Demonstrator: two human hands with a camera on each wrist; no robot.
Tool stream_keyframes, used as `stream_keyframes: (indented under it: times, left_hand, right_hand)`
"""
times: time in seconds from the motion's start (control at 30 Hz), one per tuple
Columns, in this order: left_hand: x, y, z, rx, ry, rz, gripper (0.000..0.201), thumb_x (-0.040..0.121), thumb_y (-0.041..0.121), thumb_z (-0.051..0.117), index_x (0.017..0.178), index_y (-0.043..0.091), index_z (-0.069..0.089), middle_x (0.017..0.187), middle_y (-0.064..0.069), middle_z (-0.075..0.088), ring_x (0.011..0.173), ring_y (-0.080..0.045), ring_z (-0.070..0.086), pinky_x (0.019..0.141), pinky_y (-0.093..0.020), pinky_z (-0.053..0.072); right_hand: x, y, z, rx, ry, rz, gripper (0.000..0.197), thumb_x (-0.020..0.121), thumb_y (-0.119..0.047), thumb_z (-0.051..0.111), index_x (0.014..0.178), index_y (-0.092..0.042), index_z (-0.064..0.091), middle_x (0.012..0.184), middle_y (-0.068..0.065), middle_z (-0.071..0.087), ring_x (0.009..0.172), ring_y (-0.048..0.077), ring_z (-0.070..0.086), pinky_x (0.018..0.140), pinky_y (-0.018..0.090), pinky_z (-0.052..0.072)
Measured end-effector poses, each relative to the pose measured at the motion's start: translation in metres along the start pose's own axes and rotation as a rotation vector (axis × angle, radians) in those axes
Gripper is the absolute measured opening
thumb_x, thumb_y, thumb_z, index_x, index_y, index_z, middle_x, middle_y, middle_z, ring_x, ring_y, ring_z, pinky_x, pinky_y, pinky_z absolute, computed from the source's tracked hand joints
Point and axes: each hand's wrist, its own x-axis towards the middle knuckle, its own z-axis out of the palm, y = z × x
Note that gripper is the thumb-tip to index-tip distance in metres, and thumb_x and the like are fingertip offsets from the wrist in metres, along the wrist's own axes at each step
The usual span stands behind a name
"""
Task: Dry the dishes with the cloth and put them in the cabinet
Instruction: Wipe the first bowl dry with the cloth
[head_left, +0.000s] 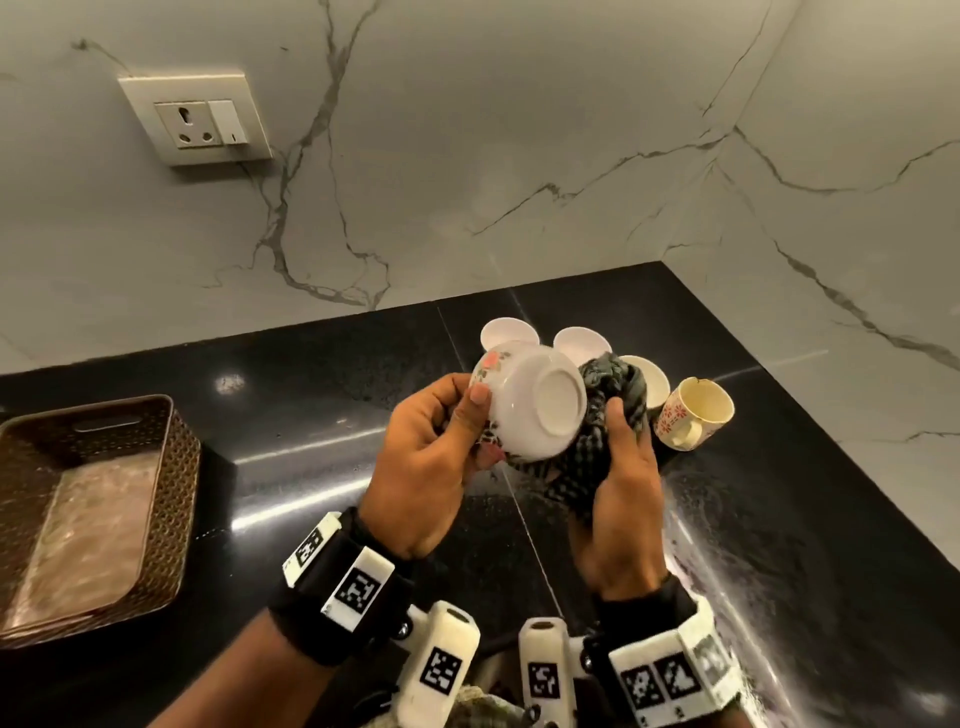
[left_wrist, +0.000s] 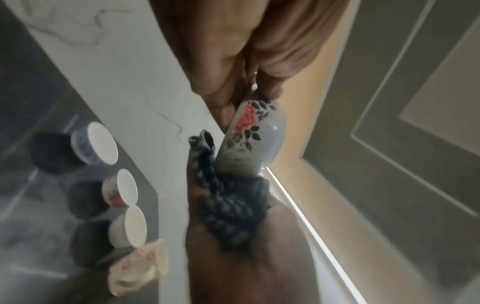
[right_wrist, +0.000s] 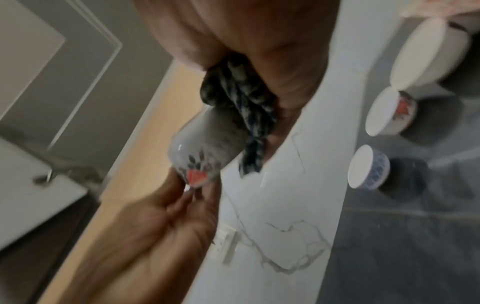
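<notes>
My left hand (head_left: 452, 431) grips a white bowl with a rose print (head_left: 530, 402) by its rim, its base turned toward me above the black counter. The rose shows on the bowl (left_wrist: 246, 123) in the left wrist view and on the bowl (right_wrist: 205, 156) in the right wrist view. My right hand (head_left: 621, 467) holds a dark checked cloth (head_left: 602, 415) bunched against the bowl's right side and mouth. The cloth (left_wrist: 231, 207) also appears in the left wrist view, and the cloth (right_wrist: 241, 102) in the right wrist view. How far the cloth reaches inside the bowl is hidden.
Three more bowls (head_left: 501, 332) (head_left: 582, 340) (head_left: 649, 382) and a floral mug (head_left: 693, 413) stand on the counter (head_left: 322, 415) behind my hands, near the marble wall corner. A brown woven tray (head_left: 171, 452) sits at the left. A wall socket (head_left: 197, 122) is above it.
</notes>
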Motion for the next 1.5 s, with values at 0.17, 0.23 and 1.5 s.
stream_keyframes:
  times: [0.17,0.23,1.5]
  left_hand:
    - [0.009,0.006,0.013,-0.252,0.148,-0.089,0.048,0.096,0.025,0.053,0.126,-0.013,0.056,0.122,-0.032,0.066,0.105,-0.038,0.069,0.082,-0.042,0.063]
    - [0.008,-0.002,0.009,-0.226,0.083,-0.119,0.045,0.102,0.020,0.052,0.130,-0.014,0.052,0.128,-0.038,0.060,0.118,-0.048,0.060,0.096,-0.050,0.056]
    - [-0.075,-0.020,-0.148,1.270,0.012,0.150,0.021,0.099,0.032,0.062,0.105,0.013,0.070,0.101,0.002,0.077,0.073,0.003,0.066,0.060,-0.010,0.048]
  right_hand:
    - [-0.017,0.022,0.007,-0.600,-0.198,-0.789,0.047,0.096,-0.012,0.056,0.141,-0.026,0.050,0.151,0.009,0.050,0.145,0.028,0.042,0.114,0.053,0.041]
    - [-0.011,0.025,0.003,-0.913,-0.371,-1.134,0.035,0.095,-0.011,0.054,0.128,-0.021,0.059,0.151,0.017,0.048,0.148,0.041,0.032,0.116,0.064,0.030]
    - [0.034,0.137,-0.052,-1.893,-0.435,-0.133,0.039,0.094,-0.045,0.057,0.132,-0.035,0.055,0.123,0.001,0.055,0.102,0.032,0.062,0.080,0.042,0.053]
